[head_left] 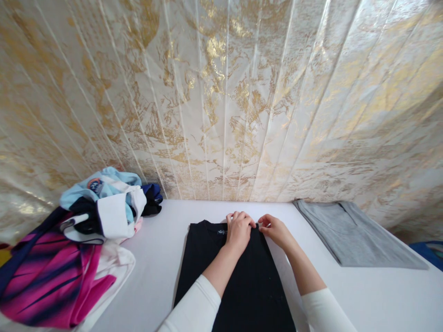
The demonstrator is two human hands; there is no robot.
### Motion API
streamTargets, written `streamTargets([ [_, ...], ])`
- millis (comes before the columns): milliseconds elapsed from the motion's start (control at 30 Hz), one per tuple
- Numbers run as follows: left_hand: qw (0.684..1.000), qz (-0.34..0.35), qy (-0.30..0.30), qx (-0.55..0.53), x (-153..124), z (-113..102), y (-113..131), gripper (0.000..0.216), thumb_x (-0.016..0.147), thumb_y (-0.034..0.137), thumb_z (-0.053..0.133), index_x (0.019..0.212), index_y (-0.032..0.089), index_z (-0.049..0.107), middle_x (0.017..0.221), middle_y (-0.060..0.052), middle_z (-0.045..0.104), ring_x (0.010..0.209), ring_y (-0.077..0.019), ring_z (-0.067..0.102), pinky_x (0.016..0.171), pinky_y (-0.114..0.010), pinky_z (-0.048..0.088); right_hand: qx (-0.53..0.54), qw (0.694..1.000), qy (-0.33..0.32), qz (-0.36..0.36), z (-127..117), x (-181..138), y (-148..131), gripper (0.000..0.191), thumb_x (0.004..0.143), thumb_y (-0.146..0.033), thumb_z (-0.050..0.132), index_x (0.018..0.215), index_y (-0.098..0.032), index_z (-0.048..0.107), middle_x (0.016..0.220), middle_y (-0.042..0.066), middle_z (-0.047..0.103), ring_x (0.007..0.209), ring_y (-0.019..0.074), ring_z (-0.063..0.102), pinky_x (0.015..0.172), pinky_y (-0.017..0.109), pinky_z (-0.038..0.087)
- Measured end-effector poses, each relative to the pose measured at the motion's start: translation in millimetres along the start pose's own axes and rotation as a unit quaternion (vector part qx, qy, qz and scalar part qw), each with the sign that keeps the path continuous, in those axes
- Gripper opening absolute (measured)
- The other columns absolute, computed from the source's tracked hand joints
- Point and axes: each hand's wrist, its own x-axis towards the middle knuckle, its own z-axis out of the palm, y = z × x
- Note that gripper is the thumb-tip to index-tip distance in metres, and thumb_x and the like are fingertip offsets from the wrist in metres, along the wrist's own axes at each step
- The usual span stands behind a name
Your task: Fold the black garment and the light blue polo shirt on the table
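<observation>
A black T-shirt (249,286), folded into a long shape, lies flat on the white table, with its neckline and small label toward the wall. My left hand (238,230) rests over its top edge beside the label, fingers bent and closed on the cloth. At the top right shoulder corner, my right hand (275,229) pinches the edge of the fabric between thumb and fingers. Both hands are close together, and my left forearm crosses over the shirt. The left fingertips are partly hidden.
A neatly folded grey garment (360,235) lies on the right of the white table (152,258). To the left is a loose heap of clothes, with a pink and navy garment (51,276) and a light blue one (104,182). A gold-patterned wall covering (221,101) rises behind.
</observation>
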Motion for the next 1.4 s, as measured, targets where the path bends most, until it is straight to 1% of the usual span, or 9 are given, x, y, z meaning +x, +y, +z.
streamTargets([
  [167,1.0,0.001,-0.018,0.018,-1.6,0.9,0.4,0.02,0.086,0.012,0.055,0.093,0.026,0.069,0.099,-0.003,0.062,0.1,-0.0221,0.049,0.093,-0.042,0.029,-0.038,0.999,0.011,0.002,-1.6,-1.5,-0.2,0.013,0.067,-0.019,0.059,0.079,-0.022,0.06,0.065,-0.003,0.061,0.061,0.0136,0.056,0.059,0.024,0.039],
  [300,0.999,0.004,-0.022,0.026,-1.3,0.1,0.8,0.021,0.086,0.011,0.055,0.094,0.026,0.068,0.1,-0.003,0.062,0.102,-0.0224,0.049,0.093,-0.042,0.029,-0.043,0.999,0.01,-0.016,-5.4,-4.1,-11.7,0.014,0.07,-0.021,0.056,0.083,-0.022,0.061,0.068,-0.002,0.063,0.062,0.0139,0.056,0.061,0.024,0.039],
  [500,0.999,0.022,-0.027,0.022,-2.4,-20.5,19.6,0.021,0.087,0.009,0.053,0.1,0.022,0.063,0.106,-0.005,0.06,0.105,-0.0228,0.047,0.095,-0.042,0.028,0.017,0.998,-0.042,-0.051,-21.5,-35.3,-30.2,0.015,0.072,-0.028,0.053,0.084,-0.021,0.06,0.071,-0.002,0.061,0.059,0.0126,0.053,0.058,0.025,0.04],
  [667,0.986,0.104,-0.127,-0.006,-34.2,-41.5,39.9,0.01,0.083,0.017,0.064,0.077,0.024,0.065,0.086,0.002,0.063,0.09,-0.0181,0.053,0.083,-0.033,0.033,0.062,0.995,-0.08,0.003,-31.4,-80.2,-6.1,0.015,0.072,-0.032,0.051,0.08,-0.021,0.058,0.065,-0.002,0.058,0.054,0.0121,0.05,0.051,0.024,0.038],
  [800,0.978,0.118,-0.171,-0.007,-64.7,-41.8,46.5,0.005,0.079,0.022,0.071,0.081,0.025,0.067,0.084,0.002,0.064,0.086,-0.018,0.054,0.077,-0.032,0.033,0.095,0.991,-0.096,0.01,-31.5,-103.5,10.7,0.016,0.071,-0.034,0.051,0.077,-0.021,0.057,0.059,-0.003,0.054,0.052,0.0122,0.047,0.049,0.024,0.035],
  [967,0.981,0.113,-0.157,0.005,-76.9,-37.2,49.7,0.007,0.081,0.022,0.07,0.085,0.024,0.065,0.088,0.002,0.064,0.089,-0.0178,0.053,0.081,-0.034,0.032,0.095,0.994,-0.056,0.005,-27.3,-111.4,12.5,0.017,0.074,-0.036,0.05,0.078,-0.022,0.059,0.057,-0.003,0.055,0.053,0.0144,0.051,0.052,0.025,0.038],
  [1067,0.981,0.134,-0.14,0.009,-79.9,-38.1,50.7,0.01,0.081,0.021,0.07,0.085,0.023,0.062,0.091,0.003,0.062,0.09,-0.0167,0.052,0.084,-0.033,0.032,0.058,0.998,-0.02,0.006,-25.6,-110.9,12.9,0.018,0.076,-0.035,0.049,0.079,-0.022,0.061,0.059,-0.002,0.059,0.057,0.0158,0.054,0.054,0.026,0.04],
  [1200,0.977,0.168,-0.126,0.036,-84.9,-38.4,53.3,0.009,0.082,0.02,0.068,0.081,0.022,0.06,0.091,0.003,0.061,0.09,-0.0164,0.051,0.085,-0.033,0.032,0.053,0.999,-0.007,0.004,-24.8,-109.9,14.1,0.02,0.077,-0.035,0.048,0.08,-0.022,0.063,0.06,-0.001,0.061,0.056,0.0159,0.055,0.054,0.026,0.04],
  [1400,0.98,0.141,-0.117,0.078,-85.7,-30.2,63.9,0.008,0.083,0.016,0.062,0.076,0.019,0.058,0.087,-0.001,0.061,0.087,-0.0194,0.053,0.083,-0.035,0.036,0.043,0.999,0.01,-0.002,-23.6,-111.3,13.3,0.019,0.076,-0.034,0.049,0.079,-0.023,0.064,0.061,-0.001,0.063,0.059,0.0172,0.057,0.057,0.027,0.041],
])
